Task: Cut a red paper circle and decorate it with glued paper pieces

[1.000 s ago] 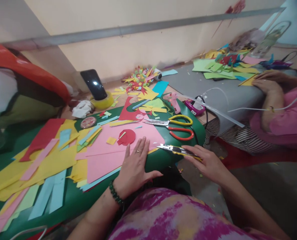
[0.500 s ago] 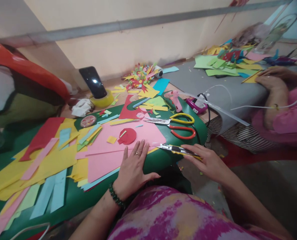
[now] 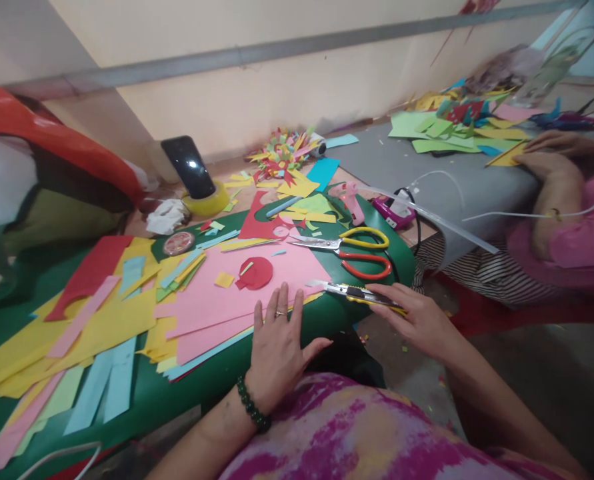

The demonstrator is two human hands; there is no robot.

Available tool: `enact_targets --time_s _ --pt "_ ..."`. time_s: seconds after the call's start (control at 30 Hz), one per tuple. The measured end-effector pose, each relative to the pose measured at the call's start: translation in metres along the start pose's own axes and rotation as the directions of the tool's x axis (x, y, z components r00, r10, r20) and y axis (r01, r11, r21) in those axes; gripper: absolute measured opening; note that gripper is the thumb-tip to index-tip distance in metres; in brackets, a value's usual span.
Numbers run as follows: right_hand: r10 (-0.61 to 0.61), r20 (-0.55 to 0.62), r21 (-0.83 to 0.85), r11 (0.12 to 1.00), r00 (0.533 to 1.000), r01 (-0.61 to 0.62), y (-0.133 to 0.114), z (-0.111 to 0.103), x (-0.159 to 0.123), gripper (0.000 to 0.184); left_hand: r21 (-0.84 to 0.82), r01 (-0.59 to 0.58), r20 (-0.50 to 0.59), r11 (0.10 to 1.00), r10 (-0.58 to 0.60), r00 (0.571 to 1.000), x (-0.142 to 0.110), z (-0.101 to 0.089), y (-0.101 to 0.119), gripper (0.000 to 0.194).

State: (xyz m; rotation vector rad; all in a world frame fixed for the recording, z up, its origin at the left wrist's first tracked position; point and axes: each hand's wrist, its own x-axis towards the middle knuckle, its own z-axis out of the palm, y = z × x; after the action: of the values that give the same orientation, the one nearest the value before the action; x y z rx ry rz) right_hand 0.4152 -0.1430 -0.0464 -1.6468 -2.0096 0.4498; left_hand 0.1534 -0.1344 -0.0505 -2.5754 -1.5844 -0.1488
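My left hand (image 3: 279, 350) lies with its fingers spread on the near edge of a pink paper sheet (image 3: 211, 293). A ring and a dark green bead bracelet show on it. My right hand (image 3: 414, 312) is closed round a box cutter (image 3: 359, 294) with a yellow and dark body. The cutter's blade is out, pointing left, its tip over the pink sheet's right part. On the sheet lie a red paper circle (image 3: 258, 275) and a small yellow square (image 3: 224, 280). Just beyond the cutter rest scissors (image 3: 339, 245) with one yellow and one red handle.
Coloured paper strips (image 3: 97, 320) cover the green surface (image 3: 381, 267) at left. A phone (image 3: 189, 167) leans by a yellow tape roll (image 3: 207, 200). Behind are a pink glue gun (image 3: 351, 201) and a purple one (image 3: 394, 212). Another person's hands (image 3: 551, 153) hold yellow paper at right.
My left hand has slid a little to the right along the sheet's near edge. The pink sheet's lower left edge has shifted slightly. The box cutter stays in my right hand, almost in place.
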Motion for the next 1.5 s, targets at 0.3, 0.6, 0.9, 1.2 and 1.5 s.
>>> enact_targets --time_s 0.3,0.6,0.9,1.2,1.5 --pt "-0.006 -0.062 -0.052 0.999 0.998 0.002 0.0 -0.004 -0.002 0.036 -0.032 -0.083 0.034 0.996 0.084 0.996 0.008 0.012 0.001 0.09" --pt "0.023 -0.099 -0.073 0.997 0.995 -0.03 0.003 -0.004 -0.001 0.038 -0.039 -0.056 0.015 0.998 0.057 0.998 0.017 0.013 0.007 0.089" --pt "0.045 -0.112 -0.096 0.994 0.993 -0.056 0.003 -0.003 -0.006 0.039 -0.048 -0.06 0.007 0.997 0.061 0.998 0.016 0.016 0.006 0.09" --pt "0.053 -0.135 -0.089 0.994 0.989 -0.066 0.004 -0.003 -0.008 0.039 -0.044 -0.051 0.004 0.998 0.051 0.999 0.015 0.016 0.008 0.087" --pt "0.069 -0.139 -0.057 0.995 0.988 -0.078 0.008 -0.003 -0.011 0.04 -0.036 -0.047 0.013 0.998 0.047 0.999 0.016 0.016 0.008 0.088"
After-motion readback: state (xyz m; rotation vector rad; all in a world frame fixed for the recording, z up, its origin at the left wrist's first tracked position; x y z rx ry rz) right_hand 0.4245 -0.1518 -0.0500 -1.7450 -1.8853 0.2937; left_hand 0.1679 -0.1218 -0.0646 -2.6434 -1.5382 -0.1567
